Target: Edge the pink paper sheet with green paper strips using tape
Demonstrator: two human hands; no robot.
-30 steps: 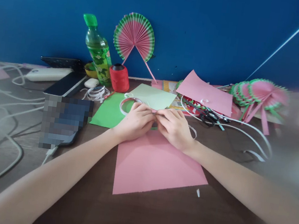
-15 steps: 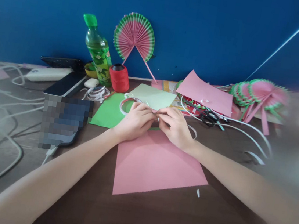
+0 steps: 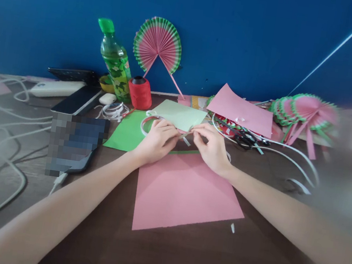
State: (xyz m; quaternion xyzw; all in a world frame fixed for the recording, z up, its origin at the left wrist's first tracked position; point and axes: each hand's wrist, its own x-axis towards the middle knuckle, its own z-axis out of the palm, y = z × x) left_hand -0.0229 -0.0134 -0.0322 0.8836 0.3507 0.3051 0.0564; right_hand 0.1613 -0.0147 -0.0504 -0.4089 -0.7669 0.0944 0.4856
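Note:
Over the far edge of a pink paper sheet [image 3: 187, 194], both hands meet with their fingertips pinched. My left hand [image 3: 158, 142] is closed on one end of a thin strip of tape [image 3: 184, 135], and my right hand [image 3: 211, 150] pinches the other end. A small white piece [image 3: 186, 142] shows just below the strip. Just behind my left hand lies a roll of white tape [image 3: 144, 124], partly hidden by the fingers. Green paper [image 3: 125, 131] and a pale green sheet [image 3: 178, 114] lie beneath and beyond the hands.
A pleated pink-and-green paper fan [image 3: 158, 44] leans on the blue wall. Nearby stand a green bottle [image 3: 116, 62] and a red container [image 3: 140, 93]. Phones [image 3: 91, 137] and cables lie left. Black scissors [image 3: 245, 138], pink paper [image 3: 241, 110] and more fans [image 3: 306, 113] lie right.
My fingertips have drawn slightly apart, so the strip and a small white piece between them show more plainly. The right hand has turned a little; the sheets lie as before.

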